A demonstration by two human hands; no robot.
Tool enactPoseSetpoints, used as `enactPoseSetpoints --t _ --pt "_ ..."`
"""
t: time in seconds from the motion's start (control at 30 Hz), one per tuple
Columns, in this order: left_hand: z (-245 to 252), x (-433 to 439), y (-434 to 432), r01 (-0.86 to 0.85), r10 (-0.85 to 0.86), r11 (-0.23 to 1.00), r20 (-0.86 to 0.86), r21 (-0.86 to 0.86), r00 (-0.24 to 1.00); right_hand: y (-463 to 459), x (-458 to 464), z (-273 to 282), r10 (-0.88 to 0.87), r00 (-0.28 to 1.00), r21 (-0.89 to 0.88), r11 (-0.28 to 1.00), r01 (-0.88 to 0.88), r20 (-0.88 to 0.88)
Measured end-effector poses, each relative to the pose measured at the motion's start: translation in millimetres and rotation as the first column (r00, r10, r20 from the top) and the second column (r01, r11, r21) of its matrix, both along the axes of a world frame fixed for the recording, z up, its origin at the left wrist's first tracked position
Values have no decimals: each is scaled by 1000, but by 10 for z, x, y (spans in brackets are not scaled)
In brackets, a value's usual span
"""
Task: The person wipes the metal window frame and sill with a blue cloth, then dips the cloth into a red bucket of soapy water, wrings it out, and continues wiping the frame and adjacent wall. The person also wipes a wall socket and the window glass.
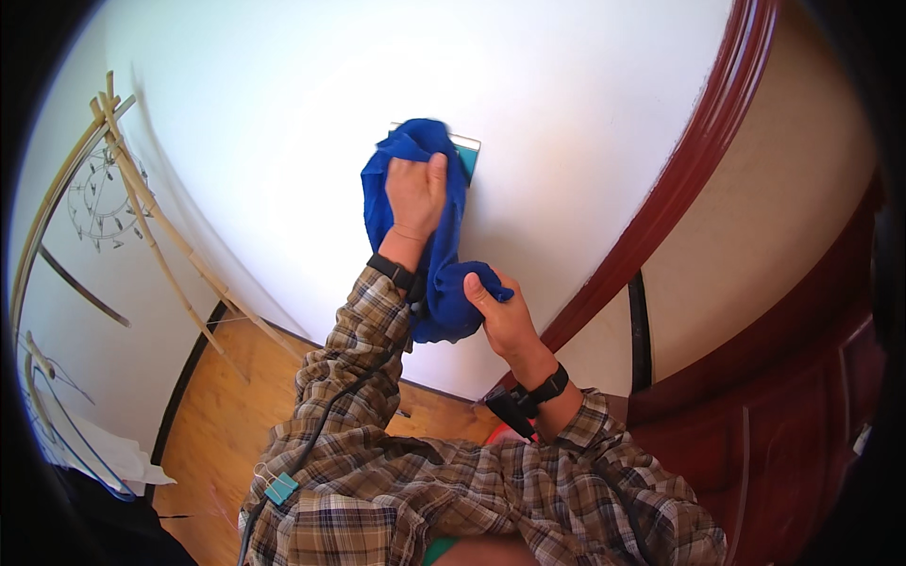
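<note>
A long blue cloth [447, 233] hangs between my hands in front of the white wall. My left hand [416, 191] is closed on its upper part, over a flat wall-mounted item [468, 157] with a teal face and pale top edge. The cloth hides most of that item. Lower and to the right, my right hand [501, 311] grips the bunched lower end, thumb on top. Each wrist wears a black strap; a dark device sits by the right one.
Bamboo poles [191, 255] lean at the left by a round wire hanger with clips [106, 194]. A dark red door frame [665, 184] and door [786, 439] stand at the right. Wooden flooring [212, 396] lies below; something red and round [504, 433] is partly hidden by my sleeve.
</note>
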State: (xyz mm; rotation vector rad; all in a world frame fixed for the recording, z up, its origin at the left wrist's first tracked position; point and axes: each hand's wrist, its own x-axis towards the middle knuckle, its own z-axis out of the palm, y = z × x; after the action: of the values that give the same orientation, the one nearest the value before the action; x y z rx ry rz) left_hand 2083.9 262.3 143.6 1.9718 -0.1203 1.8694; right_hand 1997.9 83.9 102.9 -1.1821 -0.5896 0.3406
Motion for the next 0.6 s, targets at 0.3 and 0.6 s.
enactPoseSetpoints --t 0.3,0.6 --pt "-511 21 -262 130 -95 975 -186 181 978 -129 2 -149 -61 993 27 998 64 -98" --pt "-688 -413 -181 227 -191 949 -171 219 967 -225 -37 -267 -92 983 -28 996 89 -156"
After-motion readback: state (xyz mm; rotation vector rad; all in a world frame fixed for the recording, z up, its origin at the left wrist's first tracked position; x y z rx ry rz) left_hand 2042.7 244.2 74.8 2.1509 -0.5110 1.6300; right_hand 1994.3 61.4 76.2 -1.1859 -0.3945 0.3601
